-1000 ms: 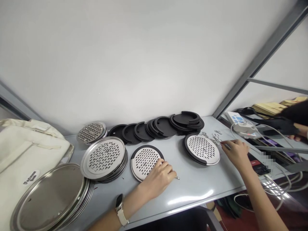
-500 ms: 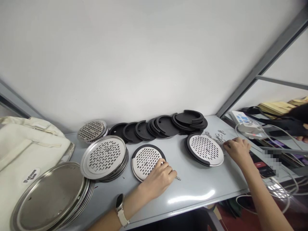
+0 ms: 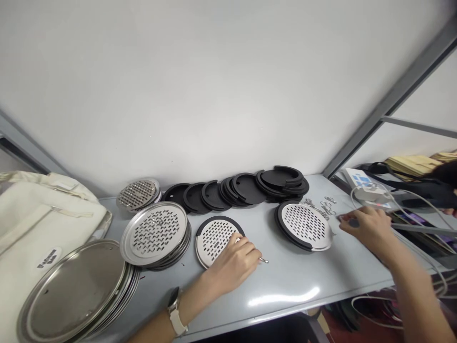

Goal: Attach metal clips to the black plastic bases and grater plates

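Note:
My left hand point(image 3: 233, 257) is closed over the right edge of a round metal grater disc point(image 3: 213, 242) with a black rim around its far side. A small metal clasp point(image 3: 263, 260) sticks out from under its fingers. My right hand point(image 3: 371, 231) hovers low over the table's right side, thumb and fingertips drawn together; whatever they pinch is too small to make out. Just left of it lie loose metal clasps and rings point(image 3: 326, 208). Between my hands rests a stack of black-rimmed grater discs point(image 3: 305, 226).
Black round holders point(image 3: 248, 188) line the wall. To the left stand stacked graters point(image 3: 157, 233), a smaller grater pile point(image 3: 137, 195), plain metal discs point(image 3: 76, 290) and a cream bag point(image 3: 32, 224). A white box point(image 3: 362, 183) and cables sit right, near another person.
My right hand has moved right, away from the loose clasps and the grater stack. The phone seen beside it before is now hidden. My left hand stays on the grater disc.

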A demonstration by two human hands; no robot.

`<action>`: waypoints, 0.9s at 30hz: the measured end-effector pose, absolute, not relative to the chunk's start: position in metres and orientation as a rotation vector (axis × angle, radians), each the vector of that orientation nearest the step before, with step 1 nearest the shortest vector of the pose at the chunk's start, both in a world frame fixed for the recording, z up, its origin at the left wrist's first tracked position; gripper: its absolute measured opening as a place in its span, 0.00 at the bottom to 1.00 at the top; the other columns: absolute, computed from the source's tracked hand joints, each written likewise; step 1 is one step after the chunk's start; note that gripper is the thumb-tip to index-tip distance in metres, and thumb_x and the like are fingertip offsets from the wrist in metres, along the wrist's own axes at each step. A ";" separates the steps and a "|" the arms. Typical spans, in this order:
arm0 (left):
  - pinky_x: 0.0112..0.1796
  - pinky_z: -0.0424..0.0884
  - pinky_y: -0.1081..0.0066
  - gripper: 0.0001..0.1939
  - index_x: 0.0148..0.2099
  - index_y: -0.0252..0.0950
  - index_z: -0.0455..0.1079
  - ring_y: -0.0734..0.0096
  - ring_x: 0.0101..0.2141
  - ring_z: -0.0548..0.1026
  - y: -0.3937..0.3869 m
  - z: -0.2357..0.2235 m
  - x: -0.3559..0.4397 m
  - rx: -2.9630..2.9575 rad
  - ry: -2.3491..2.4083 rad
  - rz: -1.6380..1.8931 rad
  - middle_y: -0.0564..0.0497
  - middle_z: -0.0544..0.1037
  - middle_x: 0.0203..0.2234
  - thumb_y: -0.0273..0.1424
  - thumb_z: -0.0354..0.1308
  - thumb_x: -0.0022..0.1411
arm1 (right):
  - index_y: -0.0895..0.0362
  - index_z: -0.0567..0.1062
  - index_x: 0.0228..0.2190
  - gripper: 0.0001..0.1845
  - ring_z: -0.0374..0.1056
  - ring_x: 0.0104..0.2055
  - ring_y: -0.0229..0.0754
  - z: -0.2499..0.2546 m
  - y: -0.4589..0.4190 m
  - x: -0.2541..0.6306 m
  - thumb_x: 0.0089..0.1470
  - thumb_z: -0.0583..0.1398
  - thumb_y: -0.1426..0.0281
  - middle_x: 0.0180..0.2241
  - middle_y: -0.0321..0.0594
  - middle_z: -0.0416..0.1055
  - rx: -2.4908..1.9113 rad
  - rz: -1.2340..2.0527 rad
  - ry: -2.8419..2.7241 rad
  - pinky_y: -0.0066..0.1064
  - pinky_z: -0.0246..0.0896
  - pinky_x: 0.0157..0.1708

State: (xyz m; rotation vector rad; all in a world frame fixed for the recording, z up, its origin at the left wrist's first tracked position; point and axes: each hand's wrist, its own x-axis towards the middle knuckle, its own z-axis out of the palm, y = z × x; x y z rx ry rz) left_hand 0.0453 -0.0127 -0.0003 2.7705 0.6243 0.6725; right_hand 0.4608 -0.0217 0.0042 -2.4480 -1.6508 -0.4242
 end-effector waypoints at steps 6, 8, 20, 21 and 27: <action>0.41 0.64 0.72 0.09 0.43 0.37 0.70 0.72 0.38 0.70 -0.007 0.025 0.036 2.113 0.750 0.919 0.51 0.72 0.36 0.26 0.48 0.67 | 0.53 0.72 0.30 0.09 0.64 0.40 0.49 0.090 -0.043 0.370 0.49 0.60 0.60 0.37 0.44 0.68 -1.758 -0.014 -1.907 0.39 0.58 0.44; 0.40 0.64 0.73 0.10 0.39 0.36 0.71 0.72 0.37 0.70 -0.005 0.028 0.033 1.959 0.762 0.941 0.50 0.72 0.34 0.27 0.48 0.68 | 0.54 0.70 0.34 0.07 0.64 0.41 0.46 0.104 -0.037 0.324 0.53 0.58 0.64 0.39 0.43 0.67 -1.613 0.378 -2.046 0.35 0.59 0.42; 0.36 0.65 0.72 0.11 0.46 0.35 0.63 0.72 0.32 0.67 0.014 -0.004 0.008 1.480 0.916 1.098 0.52 0.67 0.32 0.37 0.49 0.66 | 0.57 0.64 0.27 0.15 0.52 0.28 0.34 0.027 0.057 0.186 0.52 0.60 0.59 0.26 0.32 0.57 -0.798 1.532 -1.832 0.26 0.50 0.29; 0.37 0.65 0.72 0.10 0.45 0.35 0.63 0.72 0.33 0.68 0.015 -0.005 0.006 1.485 0.938 1.115 0.51 0.68 0.32 0.36 0.49 0.66 | 0.58 0.64 0.27 0.16 0.52 0.27 0.34 0.024 0.057 0.184 0.52 0.60 0.58 0.26 0.32 0.57 -0.795 1.563 -1.809 0.25 0.49 0.27; 0.37 0.65 0.72 0.07 0.41 0.35 0.63 0.71 0.34 0.69 0.015 -0.009 0.006 1.533 0.997 1.134 0.51 0.69 0.32 0.34 0.50 0.66 | 0.57 0.64 0.27 0.12 0.51 0.27 0.33 0.009 0.051 0.176 0.52 0.61 0.64 0.25 0.30 0.56 -0.765 1.627 -1.709 0.24 0.47 0.27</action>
